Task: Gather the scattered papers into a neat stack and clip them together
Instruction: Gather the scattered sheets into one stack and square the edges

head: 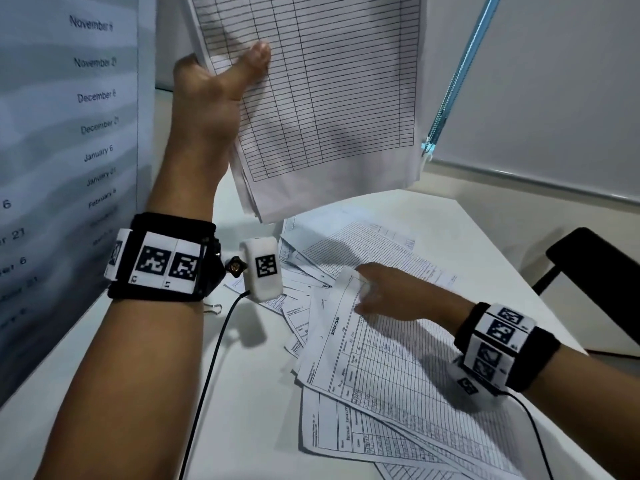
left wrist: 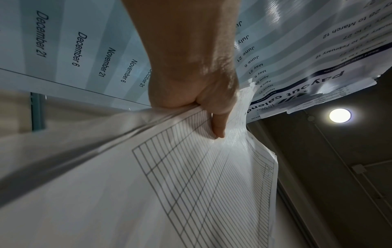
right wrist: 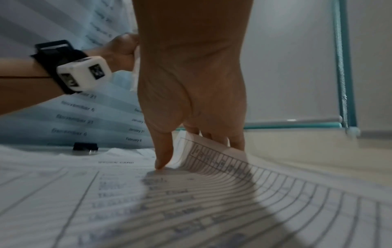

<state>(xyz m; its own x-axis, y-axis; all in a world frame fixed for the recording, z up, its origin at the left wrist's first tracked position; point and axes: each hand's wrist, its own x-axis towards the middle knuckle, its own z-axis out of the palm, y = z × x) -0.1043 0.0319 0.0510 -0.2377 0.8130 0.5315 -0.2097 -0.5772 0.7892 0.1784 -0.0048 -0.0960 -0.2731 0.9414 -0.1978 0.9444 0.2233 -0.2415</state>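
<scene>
Above the white table [head: 263, 393], a sheaf of gathered papers [head: 322, 109] is held up in the air by the left hand [head: 221, 84]. Its edge is pinched between the thumb, laid across the ruled front sheet, and the fingers curled behind; from the left wrist view the same grip [left wrist: 203, 94] is seen closing on the sheaf's [left wrist: 191, 176] edge. Lower on that table, the remaining loose papers [head: 381, 382] are spread in an overlapping fan, several of them headed as stock cards. The right hand [head: 391, 296] is lowered onto this fan, and the curled-up corner of the top sheet [head: 349, 282] is caught between the thumb and the fingers; in the right wrist view the thumb tip [right wrist: 163, 161] is pressed on the page while the other fingers are tucked behind the lifted corner [right wrist: 212, 151]. A black binder clip [right wrist: 84, 147] is set on the table beyond the fan, toward the dated calendar poster [head: 69, 133] that stands along the table's left side; in the head view only what seems to be its wire handle [head: 213, 309] is glimpsed under the left wrist strap. To the right of the table a dark chair [head: 595, 271] is partly seen.
</scene>
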